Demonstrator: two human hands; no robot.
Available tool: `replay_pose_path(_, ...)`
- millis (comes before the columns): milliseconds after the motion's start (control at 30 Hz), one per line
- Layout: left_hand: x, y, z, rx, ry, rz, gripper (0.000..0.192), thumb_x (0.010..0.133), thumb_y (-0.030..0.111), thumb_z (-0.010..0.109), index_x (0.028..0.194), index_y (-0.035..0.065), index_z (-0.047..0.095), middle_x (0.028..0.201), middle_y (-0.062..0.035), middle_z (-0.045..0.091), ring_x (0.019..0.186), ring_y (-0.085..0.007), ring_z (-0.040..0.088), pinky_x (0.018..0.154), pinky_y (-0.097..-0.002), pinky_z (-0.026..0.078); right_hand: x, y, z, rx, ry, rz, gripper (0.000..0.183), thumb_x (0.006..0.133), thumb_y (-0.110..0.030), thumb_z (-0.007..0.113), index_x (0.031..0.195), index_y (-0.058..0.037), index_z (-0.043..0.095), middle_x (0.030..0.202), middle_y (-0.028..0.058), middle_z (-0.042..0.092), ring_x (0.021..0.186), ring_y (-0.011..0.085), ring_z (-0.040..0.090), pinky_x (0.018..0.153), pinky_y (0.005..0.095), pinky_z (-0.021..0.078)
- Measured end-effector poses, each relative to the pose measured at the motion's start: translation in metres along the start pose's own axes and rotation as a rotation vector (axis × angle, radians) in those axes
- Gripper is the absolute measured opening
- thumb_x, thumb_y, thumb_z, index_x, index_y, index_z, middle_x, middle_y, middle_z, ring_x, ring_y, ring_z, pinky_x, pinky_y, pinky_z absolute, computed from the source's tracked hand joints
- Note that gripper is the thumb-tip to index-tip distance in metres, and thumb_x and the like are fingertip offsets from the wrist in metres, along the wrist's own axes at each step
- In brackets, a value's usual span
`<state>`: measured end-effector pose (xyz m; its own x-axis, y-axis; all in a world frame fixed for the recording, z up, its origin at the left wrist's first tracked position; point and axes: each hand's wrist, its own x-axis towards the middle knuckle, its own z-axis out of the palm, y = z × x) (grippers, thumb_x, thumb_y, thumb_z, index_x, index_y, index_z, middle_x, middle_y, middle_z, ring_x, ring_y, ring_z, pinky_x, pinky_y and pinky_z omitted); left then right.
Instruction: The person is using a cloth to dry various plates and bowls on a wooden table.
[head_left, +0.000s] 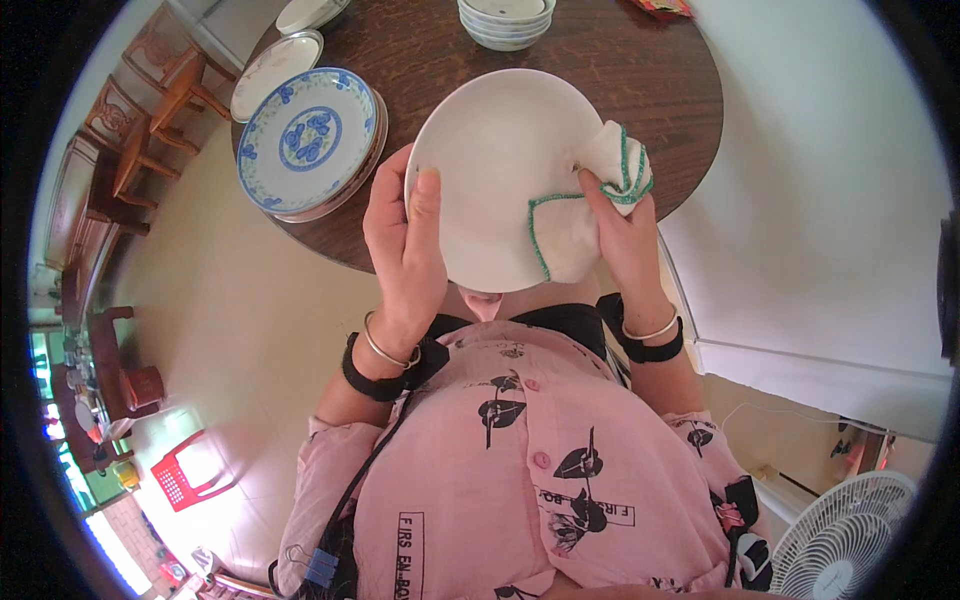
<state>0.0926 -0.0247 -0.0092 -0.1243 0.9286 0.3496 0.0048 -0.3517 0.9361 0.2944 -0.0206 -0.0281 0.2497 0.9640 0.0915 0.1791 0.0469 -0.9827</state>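
Observation:
A white ceramic plate (502, 165) is held up in front of me, over the near edge of a round dark wooden table (420, 45). My left hand (409, 232) grips its left rim, thumb on the face and fingers behind. At the right rim, my right hand (622, 225) holds a white cloth with green stitched edges (574, 232) against the plate, part of it bunched above the fingers. A small dark mark shows on the plate near my right thumb. Left of the plate lies a stack of plates, topped by a blue-and-white patterned plate (309, 141).
Stacked bowls (507, 26) stand at the table's far side. An oval dish (277, 75) and more white dishes (309, 13) lie at the far left. A red packet (666, 7) is at the far right. A white panel (810, 187) borders the table's right side.

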Motion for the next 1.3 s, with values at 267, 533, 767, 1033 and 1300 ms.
replay_pose_path(267, 0.004, -0.008, 0.019, -0.065, 0.231, 0.065, 0.033, 0.1, 0.027, 0.043, 0.115, -0.0012, 0.05, 0.105, -0.0044, 0.058, 0.092, -0.0091, 0.052, 0.08, -0.0243, 0.043, -0.021, 0.005, 0.021, 0.619, -0.051, 0.229, 0.033, 0.088, -0.019, 0.064, 0.114, 0.0013, 0.057, 0.104, 0.0037, 0.062, 0.095, 0.0116, 0.056, 0.082, 0.0273, 0.0451)
replay_pose_path(533, 0.006, -0.022, 0.01, -0.036, 0.307, 0.067, 0.033, 0.1, 0.027, 0.043, 0.117, -0.0007, 0.047, 0.106, -0.007, 0.057, 0.093, -0.0124, 0.053, 0.081, -0.0268, 0.044, -0.003, 0.006, -0.018, 0.074, 0.008, -0.069, 0.036, 0.093, -0.031, 0.057, 0.114, -0.0013, 0.058, 0.102, 0.0054, 0.063, 0.095, 0.015, 0.057, 0.083, 0.0293, 0.0443)
replay_pose_path(767, 0.007, -0.023, 0.0, -0.064, 0.285, 0.005, 0.036, 0.1, 0.027, 0.041, 0.12, -0.0033, 0.045, 0.109, -0.0085, 0.054, 0.098, -0.0133, 0.05, 0.087, -0.0278, 0.04, 0.009, -0.018, -0.039, -0.402, -0.055, -0.088, 0.039, 0.092, -0.037, 0.057, 0.106, -0.0014, 0.062, 0.091, 0.0099, 0.066, 0.085, 0.0202, 0.061, 0.079, 0.0326, 0.0458)
replay_pose_path(1033, 0.0, -0.016, 0.002, 0.073, 0.254, 0.075, 0.037, 0.1, 0.029, 0.043, 0.119, -0.003, 0.047, 0.106, -0.008, 0.057, 0.094, -0.0132, 0.051, 0.082, -0.0266, 0.042, 0.018, -0.027, -0.044, -0.116, -0.06, -0.097, 0.038, 0.093, -0.034, 0.057, 0.104, 0.0015, 0.062, 0.092, 0.0059, 0.065, 0.082, 0.0127, 0.057, 0.075, 0.0281, 0.0453)
replay_pose_path(1300, -0.01, -0.009, 0.0, 0.127, 0.156, 0.118, 0.036, 0.099, 0.024, 0.042, 0.122, -0.0049, 0.043, 0.113, -0.011, 0.053, 0.103, -0.0145, 0.049, 0.09, -0.0288, 0.04, 0.03, -0.051, -0.026, -0.101, -0.171, -0.167, 0.031, 0.091, -0.028, 0.06, 0.103, 0.0008, 0.062, 0.089, 0.0032, 0.064, 0.081, 0.01, 0.056, 0.073, 0.0273, 0.045)
